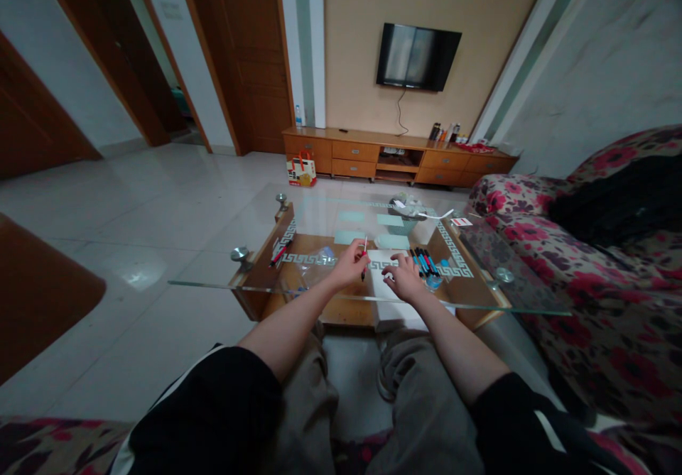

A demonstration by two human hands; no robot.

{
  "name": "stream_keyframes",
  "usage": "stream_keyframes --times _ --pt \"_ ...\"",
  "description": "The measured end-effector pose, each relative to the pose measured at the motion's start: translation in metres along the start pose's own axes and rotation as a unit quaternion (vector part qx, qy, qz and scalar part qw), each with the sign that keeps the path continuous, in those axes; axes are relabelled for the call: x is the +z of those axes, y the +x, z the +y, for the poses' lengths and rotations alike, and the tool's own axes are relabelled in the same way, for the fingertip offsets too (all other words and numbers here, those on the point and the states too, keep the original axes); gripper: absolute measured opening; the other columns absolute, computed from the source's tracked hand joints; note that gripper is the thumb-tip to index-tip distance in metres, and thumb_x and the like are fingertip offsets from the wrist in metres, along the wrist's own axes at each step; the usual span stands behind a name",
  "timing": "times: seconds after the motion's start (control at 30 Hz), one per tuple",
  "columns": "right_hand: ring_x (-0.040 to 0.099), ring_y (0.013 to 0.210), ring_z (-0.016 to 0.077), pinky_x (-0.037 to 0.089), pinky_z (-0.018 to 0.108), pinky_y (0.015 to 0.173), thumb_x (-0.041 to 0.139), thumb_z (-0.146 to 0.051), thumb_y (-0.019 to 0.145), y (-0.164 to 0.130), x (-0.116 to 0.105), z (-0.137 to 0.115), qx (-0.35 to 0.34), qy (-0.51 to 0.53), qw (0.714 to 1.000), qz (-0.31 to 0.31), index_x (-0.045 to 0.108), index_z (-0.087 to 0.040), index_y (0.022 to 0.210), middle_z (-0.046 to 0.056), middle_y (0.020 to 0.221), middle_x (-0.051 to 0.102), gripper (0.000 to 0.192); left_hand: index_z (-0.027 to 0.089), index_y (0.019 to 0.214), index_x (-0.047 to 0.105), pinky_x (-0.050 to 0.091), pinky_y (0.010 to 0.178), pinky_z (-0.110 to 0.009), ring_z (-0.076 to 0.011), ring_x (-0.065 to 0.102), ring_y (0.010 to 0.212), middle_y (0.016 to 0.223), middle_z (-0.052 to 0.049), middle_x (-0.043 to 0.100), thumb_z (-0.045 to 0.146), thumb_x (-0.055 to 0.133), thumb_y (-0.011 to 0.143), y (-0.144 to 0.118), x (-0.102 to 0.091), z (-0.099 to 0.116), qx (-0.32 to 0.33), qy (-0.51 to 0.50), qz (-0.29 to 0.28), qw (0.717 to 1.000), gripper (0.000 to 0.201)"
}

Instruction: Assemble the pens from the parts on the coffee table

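Above the glass tabletop [213,285], my left hand [350,262] is closed around a slim pen [363,275]. The pen stands nearly upright, with a pale upper end, some red by the fingers and a dark lower end. To its right hovers my right hand [408,277], its fingers bent but apart, with nothing visible in them. Just beyond that hand lies a row of blue, black and red markers [425,262]. A small round blue item [434,282] sits at their near end. Red and black pens [280,253] lie at the table's left side.
A clear plastic bag [314,270] and a white box-like object [391,312] show around the table's lower shelf. Toward the far right stands a basket [408,212] with plastic in it. A flowered sofa [612,304] borders the right; a TV cabinet [354,152] stands beyond.
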State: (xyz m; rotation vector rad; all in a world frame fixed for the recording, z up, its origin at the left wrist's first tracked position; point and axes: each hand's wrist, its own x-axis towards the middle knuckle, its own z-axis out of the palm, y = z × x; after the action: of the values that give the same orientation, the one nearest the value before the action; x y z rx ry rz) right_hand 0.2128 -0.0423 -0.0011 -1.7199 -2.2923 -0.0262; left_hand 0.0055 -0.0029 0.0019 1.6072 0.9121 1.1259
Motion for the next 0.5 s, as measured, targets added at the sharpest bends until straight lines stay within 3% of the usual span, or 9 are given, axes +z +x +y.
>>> stream_keyframes --times 0.23,0.4,0.5 --pt "0.049 0.112 0.0303 0.041 0.044 0.093 0.06 -0.029 0.092 0.007 -0.007 -0.008 -0.014 0.098 0.991 0.091 0.069 -0.024 0.109 0.012 0.119 0.059 0.02 0.022 0.118 0.049 0.044 0.053 -0.019 -0.0097 0.059 0.056 0.078 0.002 0.065 0.02 0.056 0.086 -0.001 0.003 -0.004 0.006 0.017 -0.003 1.0 0.034" --pt "0.063 0.087 0.0226 0.05 0.038 0.083 0.052 -0.031 0.093 0.013 0.0 -0.012 0.042 0.283 0.945 0.159 0.064 -0.018 0.11 0.009 0.098 0.069 0.024 0.024 0.119 0.051 0.044 0.053 -0.02 -0.0104 0.058 0.055 0.076 0.003 0.065 0.02 0.056 0.085 -0.004 0.007 -0.001 -0.001 0.031 -0.034 0.999 0.035" --pt "0.066 0.085 0.0227 0.052 0.038 0.082 0.054 -0.033 0.091 0.015 0.006 -0.012 0.094 0.337 0.918 0.188 0.062 -0.018 0.11 0.009 0.093 0.072 0.026 0.023 0.12 0.052 0.042 0.051 -0.021 -0.0102 0.055 0.051 0.073 0.003 0.063 0.018 0.053 0.085 -0.006 0.008 0.003 -0.016 0.045 -0.046 0.998 0.035"
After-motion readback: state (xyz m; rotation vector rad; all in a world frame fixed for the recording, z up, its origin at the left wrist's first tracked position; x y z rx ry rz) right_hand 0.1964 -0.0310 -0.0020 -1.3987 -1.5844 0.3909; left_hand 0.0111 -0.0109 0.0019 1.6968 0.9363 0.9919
